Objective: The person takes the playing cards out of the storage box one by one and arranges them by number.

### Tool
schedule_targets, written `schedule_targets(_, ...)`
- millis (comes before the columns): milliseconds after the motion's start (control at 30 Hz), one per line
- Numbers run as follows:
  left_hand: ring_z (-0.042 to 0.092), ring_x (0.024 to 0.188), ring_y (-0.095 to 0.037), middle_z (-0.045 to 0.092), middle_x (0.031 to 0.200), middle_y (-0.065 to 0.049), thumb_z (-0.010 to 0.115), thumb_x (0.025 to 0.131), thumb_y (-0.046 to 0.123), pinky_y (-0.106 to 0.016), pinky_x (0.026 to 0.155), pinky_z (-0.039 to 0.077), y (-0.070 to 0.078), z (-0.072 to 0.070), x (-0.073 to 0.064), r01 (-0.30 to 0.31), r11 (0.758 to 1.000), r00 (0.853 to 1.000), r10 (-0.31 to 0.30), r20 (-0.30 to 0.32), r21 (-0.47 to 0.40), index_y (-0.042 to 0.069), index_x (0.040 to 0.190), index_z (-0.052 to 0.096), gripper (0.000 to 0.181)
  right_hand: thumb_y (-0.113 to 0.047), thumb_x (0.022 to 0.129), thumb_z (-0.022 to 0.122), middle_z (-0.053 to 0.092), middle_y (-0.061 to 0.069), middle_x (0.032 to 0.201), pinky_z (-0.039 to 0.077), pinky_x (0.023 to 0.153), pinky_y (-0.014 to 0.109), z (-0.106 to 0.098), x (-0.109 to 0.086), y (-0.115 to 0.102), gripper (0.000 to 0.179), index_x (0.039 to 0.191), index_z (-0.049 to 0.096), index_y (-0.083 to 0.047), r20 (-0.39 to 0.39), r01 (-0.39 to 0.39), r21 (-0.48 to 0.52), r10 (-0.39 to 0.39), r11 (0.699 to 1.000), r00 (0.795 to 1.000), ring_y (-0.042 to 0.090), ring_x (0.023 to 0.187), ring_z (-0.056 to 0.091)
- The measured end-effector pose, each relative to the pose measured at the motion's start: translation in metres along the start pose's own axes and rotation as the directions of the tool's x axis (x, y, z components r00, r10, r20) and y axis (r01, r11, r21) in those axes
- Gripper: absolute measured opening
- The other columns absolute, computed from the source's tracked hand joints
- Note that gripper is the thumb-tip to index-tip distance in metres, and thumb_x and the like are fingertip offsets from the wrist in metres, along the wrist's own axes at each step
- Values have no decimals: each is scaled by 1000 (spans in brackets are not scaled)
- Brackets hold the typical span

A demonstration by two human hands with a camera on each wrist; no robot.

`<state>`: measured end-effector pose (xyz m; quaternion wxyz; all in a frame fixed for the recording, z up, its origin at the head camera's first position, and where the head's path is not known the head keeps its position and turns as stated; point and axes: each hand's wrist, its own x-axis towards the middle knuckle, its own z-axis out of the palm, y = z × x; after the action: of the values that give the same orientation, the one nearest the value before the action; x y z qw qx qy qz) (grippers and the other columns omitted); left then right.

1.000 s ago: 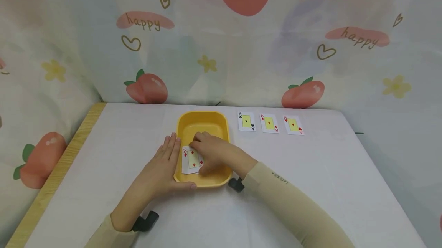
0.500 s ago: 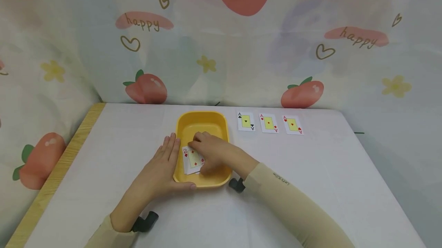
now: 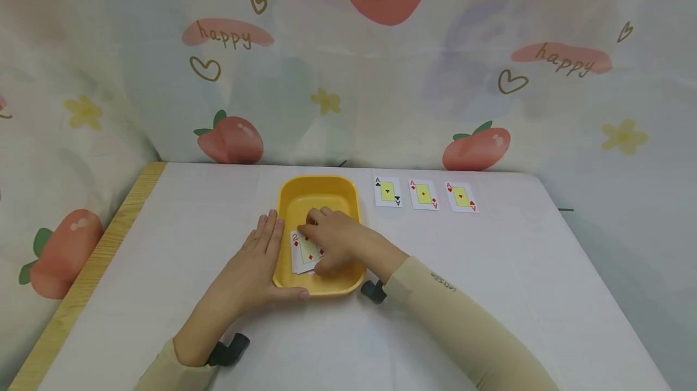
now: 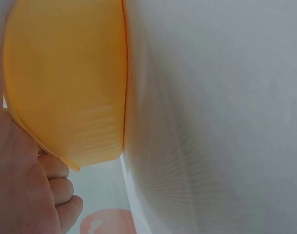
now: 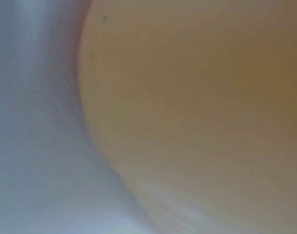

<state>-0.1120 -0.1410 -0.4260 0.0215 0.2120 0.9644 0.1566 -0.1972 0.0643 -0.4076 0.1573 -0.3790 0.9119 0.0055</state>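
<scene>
A yellow plastic tray (image 3: 327, 188) stands on the white-covered table. In it lies a small stack of playing cards (image 3: 306, 256), a two of diamonds face up on top. My right hand (image 3: 336, 243) reaches into the tray from the right and pinches the cards, thumb at their near edge and fingers at the far end, covering their right side. My left hand (image 3: 253, 270) rests against the tray's left rim, fingers straight and thumb stretched along the near rim. The left wrist view shows the tray's outer wall (image 4: 70, 73) beside the palm; the right wrist view is a blurred yellow wall (image 5: 187, 122).
Right of the tray, three aces lie face up in a row: clubs (image 3: 388, 192), diamonds (image 3: 424, 194) and hearts (image 3: 461, 197). A patterned curtain (image 3: 381, 88) hangs behind the table. Bare wood (image 3: 109, 243) shows along the left table edge.
The two of diamonds has shifted slightly to the right inside the tray, turning a little under my right fingers. My left hand and the three aces have stayed in place.
</scene>
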Motion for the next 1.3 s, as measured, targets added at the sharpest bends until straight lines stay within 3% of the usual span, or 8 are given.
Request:
schedule_targets(333,2,154,-36,-1,167,-18,55,65,93,-52,122,19,0,1,0,6,1000,1000,-6,6,-3,-2,158,10,140,-53,72,80,47,2,140,45,105,33,3,0,2,90,149,47,-20,-23,0,23,1,1000,1000,17,120,45)
schedule_targets(733,0,154,-34,-3,167,-16,56,65,93,-52,122,19,1,1,0,25,1000,1000,-25,14,-8,-1,159,9,141,-49,69,86,46,1,134,46,106,27,-11,-18,9,91,146,50,-16,-88,21,121,-10,992,996,15,117,44)
schedule_targets(1133,0,155,-34,-3,168,-16,57,64,93,-52,122,19,1,1,1,45,999,999,-45,26,-17,0,159,6,143,-48,66,85,47,-2,125,47,97,24,-23,-40,27,91,144,52,-15,-143,-11,162,34,987,989,11,107,44)
schedule_targets(1300,1,155,-34,-3,168,-15,59,63,92,-52,122,19,3,1,1,50,999,998,-49,28,-19,1,159,6,142,-43,65,83,45,-5,127,47,96,23,-31,-53,35,89,144,52,-17,-157,-61,203,94,977,983,10,111,41)
